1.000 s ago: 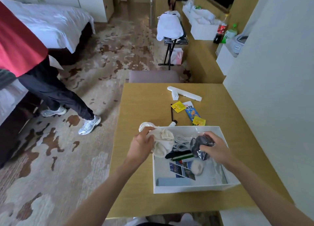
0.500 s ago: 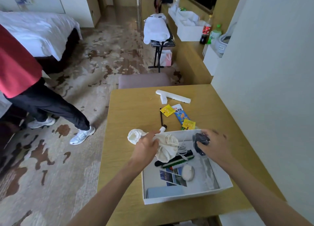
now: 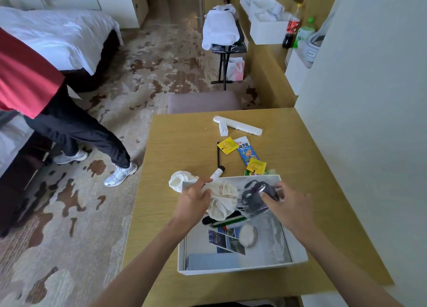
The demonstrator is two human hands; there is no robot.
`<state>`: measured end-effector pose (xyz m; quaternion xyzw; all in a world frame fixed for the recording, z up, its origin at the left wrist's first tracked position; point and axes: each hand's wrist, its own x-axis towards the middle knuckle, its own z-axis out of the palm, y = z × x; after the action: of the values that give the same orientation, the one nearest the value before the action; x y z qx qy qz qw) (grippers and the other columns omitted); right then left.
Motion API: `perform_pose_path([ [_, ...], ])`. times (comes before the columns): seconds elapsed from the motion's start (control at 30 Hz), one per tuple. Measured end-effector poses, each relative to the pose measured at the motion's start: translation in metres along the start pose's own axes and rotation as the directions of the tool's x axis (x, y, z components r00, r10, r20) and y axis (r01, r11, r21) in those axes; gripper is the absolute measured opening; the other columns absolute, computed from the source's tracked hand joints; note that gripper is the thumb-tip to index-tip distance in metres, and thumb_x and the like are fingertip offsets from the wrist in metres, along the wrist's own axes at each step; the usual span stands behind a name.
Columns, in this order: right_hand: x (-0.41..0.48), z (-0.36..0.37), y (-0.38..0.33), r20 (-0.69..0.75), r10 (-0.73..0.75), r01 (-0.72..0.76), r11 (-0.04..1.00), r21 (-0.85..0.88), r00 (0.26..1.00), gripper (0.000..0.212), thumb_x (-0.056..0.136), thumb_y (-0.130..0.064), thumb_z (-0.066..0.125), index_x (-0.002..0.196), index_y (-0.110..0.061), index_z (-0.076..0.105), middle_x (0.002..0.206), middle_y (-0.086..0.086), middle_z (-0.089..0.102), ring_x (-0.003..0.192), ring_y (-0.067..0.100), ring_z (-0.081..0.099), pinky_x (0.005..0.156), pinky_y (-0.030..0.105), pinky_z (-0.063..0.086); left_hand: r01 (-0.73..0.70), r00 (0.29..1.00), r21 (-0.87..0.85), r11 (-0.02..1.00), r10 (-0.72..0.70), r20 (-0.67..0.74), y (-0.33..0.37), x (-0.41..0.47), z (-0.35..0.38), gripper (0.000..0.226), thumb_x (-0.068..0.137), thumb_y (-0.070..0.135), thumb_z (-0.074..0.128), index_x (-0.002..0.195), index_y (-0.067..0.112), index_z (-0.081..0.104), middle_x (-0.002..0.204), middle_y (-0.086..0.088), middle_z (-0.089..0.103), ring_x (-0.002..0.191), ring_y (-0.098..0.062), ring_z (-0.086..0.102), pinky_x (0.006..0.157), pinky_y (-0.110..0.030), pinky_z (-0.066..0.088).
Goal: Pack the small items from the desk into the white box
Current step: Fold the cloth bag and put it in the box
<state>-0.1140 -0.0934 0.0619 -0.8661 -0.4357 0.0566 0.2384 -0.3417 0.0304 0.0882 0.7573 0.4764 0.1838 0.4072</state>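
Note:
The white box (image 3: 240,269) stands on the wooden desk (image 3: 173,149) in front of me. My left hand (image 3: 193,200) grips a bundle of cream cloth (image 3: 223,198) over the box's left edge. My right hand (image 3: 288,205) holds a dark object in a clear plastic bag (image 3: 256,197) over the box's far part. Inside the box lie pens (image 3: 228,222), a photo card (image 3: 227,240), a round white pad (image 3: 248,235) and a pale blue item (image 3: 215,261). On the desk beyond lie two yellow sachets (image 3: 227,145), a blue packet (image 3: 247,151), a small tube (image 3: 218,171), a thin black pen (image 3: 218,154) and a white bar (image 3: 238,126).
A white wall (image 3: 369,121) borders the desk on the right. A padded seat (image 3: 203,102) stands at the desk's far edge. A person in a red top and dark trousers (image 3: 69,126) stands on the carpet to the left, beside a bed (image 3: 57,36).
My view shifted as my head moved. My right hand has lifted the bagged dark object slightly and turned it; my left hand still grips the cloth at the box's left edge.

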Motion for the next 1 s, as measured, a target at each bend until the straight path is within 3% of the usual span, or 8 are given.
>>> perform_pose_path([
  [0.13, 0.002, 0.004, 0.004, -0.016, -0.276, 0.228, 0.825, -0.517, 0.961, 0.038, 0.069, -0.045, 0.074, 0.088, -0.015, 0.062, 0.082, 0.004, 0.060, 0.078, 0.026, 0.048, 0.066, 0.037, 0.031, 0.008, 1.000, 0.024, 1.000, -0.008, -0.015, 0.001, 0.005, 0.007, 0.029, 0.092, 0.010, 0.048, 0.117, 0.017, 0.059, 0.059, 0.000, 0.051, 0.041, -0.017, 0.049, 0.042, -0.025, 0.044],
  [0.23, 0.008, 0.006, 0.009, 0.013, -0.407, 0.370, 0.818, -0.441, 0.913, 0.037, 0.073, -0.040, 0.068, 0.102, -0.019, 0.057, 0.100, 0.004, 0.056, 0.087, 0.023, 0.048, 0.068, 0.036, 0.034, 0.020, 1.000, 0.017, 1.000, -0.021, 0.021, 0.004, 0.007, 0.008, 0.028, 0.092, 0.015, 0.046, 0.116, 0.024, 0.057, 0.065, -0.001, 0.059, 0.053, -0.028, 0.064, 0.049, -0.039, 0.056],
  [0.33, 0.010, 0.010, 0.005, 0.340, -0.567, 0.654, 0.709, -0.263, 0.751, 0.051, 0.073, -0.050, 0.060, 0.118, -0.026, 0.054, 0.127, 0.001, 0.051, 0.111, 0.021, 0.050, 0.084, 0.037, 0.046, 0.032, 0.999, -0.016, 0.999, -0.031, 0.034, 0.005, 0.009, 0.010, 0.028, 0.092, 0.015, 0.046, 0.116, 0.024, 0.056, 0.070, -0.009, 0.062, 0.064, -0.038, 0.066, 0.054, -0.051, 0.057],
  [0.4, 0.011, 0.012, 0.002, 0.530, -0.528, 0.707, 0.674, -0.214, 0.663, 0.064, 0.069, -0.060, 0.057, 0.123, -0.026, 0.055, 0.135, 0.001, 0.049, 0.121, 0.022, 0.047, 0.094, 0.041, 0.040, 0.031, 0.999, -0.017, 0.999, -0.031, 0.037, 0.004, 0.010, 0.012, 0.028, 0.092, 0.013, 0.046, 0.116, 0.023, 0.056, 0.069, -0.011, 0.060, 0.065, -0.040, 0.065, 0.055, -0.052, 0.057],
  [0.7, 0.014, 0.010, -0.012, 0.563, -0.319, 0.588, 0.706, -0.395, 0.762, 0.067, 0.076, -0.052, 0.061, 0.130, -0.017, 0.046, 0.127, 0.008, 0.048, 0.120, 0.029, 0.043, 0.094, 0.042, 0.034, -0.038, 0.999, 0.107, 0.993, 0.041, -0.024, 0.009, 0.009, 0.009, 0.030, 0.091, 0.010, 0.048, 0.118, 0.015, 0.059, 0.074, -0.014, 0.068, 0.059, -0.032, 0.067, 0.052, -0.045, 0.057],
  [0.77, 0.017, 0.001, -0.023, 0.538, -0.336, 0.533, 0.804, -0.264, 0.773, 0.057, 0.081, -0.038, 0.059, 0.132, -0.017, 0.045, 0.130, 0.007, 0.047, 0.122, 0.026, 0.041, 0.096, 0.041, 0.038, -0.026, 0.999, 0.110, 0.994, 0.030, -0.036, 0.007, 0.007, 0.008, 0.027, 0.091, 0.012, 0.049, 0.115, 0.017, 0.059, 0.075, -0.012, 0.067, 0.057, -0.030, 0.065, 0.052, -0.046, 0.056],
  [0.87, 0.019, -0.009, -0.048, 0.389, -0.376, 0.328, 0.926, 0.186, 0.841, 0.047, 0.089, -0.033, 0.053, 0.134, -0.021, 0.049, 0.133, 0.001, 0.052, 0.124, 0.018, 0.043, 0.098, 0.036, 0.040, -0.012, 1.000, 0.059, 0.998, 0.013, -0.025, 0.002, 0.002, 0.007, 0.021, 0.092, 0.017, 0.050, 0.110, 0.022, 0.059, 0.073, -0.008, 0.064, 0.054, -0.027, 0.062, 0.052, -0.046, 0.055],
  [1.0, 0.016, -0.001, -0.077, 0.528, -0.422, 0.277, 0.901, 0.334, 0.737, 0.060, 0.079, -0.056, 0.062, 0.129, -0.024, 0.053, 0.120, -0.009, 0.061, 0.109, 0.012, 0.055, 0.086, 0.033, 0.048, -0.061, 0.998, -0.024, 0.998, 0.061, 0.002, -0.007, -0.013, 0.003, 0.021, 0.094, 0.019, 0.052, 0.105, 0.036, 0.057, 0.080, 0.000, 0.063, 0.059, -0.011, 0.058, 0.050, -0.029, 0.051],
])
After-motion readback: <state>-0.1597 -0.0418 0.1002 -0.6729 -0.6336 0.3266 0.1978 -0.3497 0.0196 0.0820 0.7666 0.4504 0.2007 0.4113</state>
